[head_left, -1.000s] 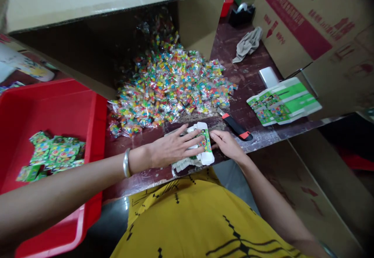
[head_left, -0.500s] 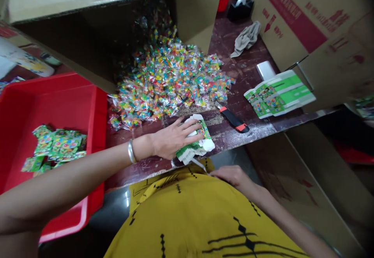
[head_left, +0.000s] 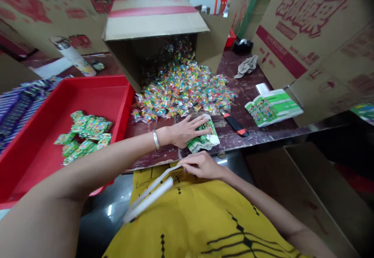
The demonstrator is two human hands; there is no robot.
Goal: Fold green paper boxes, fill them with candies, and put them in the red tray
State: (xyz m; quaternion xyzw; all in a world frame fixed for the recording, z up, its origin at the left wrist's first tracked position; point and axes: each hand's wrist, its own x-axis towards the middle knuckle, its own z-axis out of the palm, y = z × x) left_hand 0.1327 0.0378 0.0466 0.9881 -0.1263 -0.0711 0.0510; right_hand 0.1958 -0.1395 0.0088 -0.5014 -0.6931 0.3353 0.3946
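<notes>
My left hand, with a silver bangle on its wrist, lies flat with fingers spread over a stack of flattened green-and-white candy boxes near the table's front edge. Close to my lap, my right hand pinches one end of a white paper strip, whose blurred loop hangs leftward across the yellow clothing. Behind the left hand spreads a heap of small clear bags of coloured candies, spilling from a cardboard box on its side. A black-and-orange utility knife rests right of the stack.
A red tray at the left holds green candy packs. More flattened green boxes lie at the right, by a grey cloth and tape dispenser. A large carton stands beyond; a white bottle is back left.
My right hand has moved leftward and up, drawing the white strip away from the stack. My left hand stays flat on the boxes. The head view has tilted up.
</notes>
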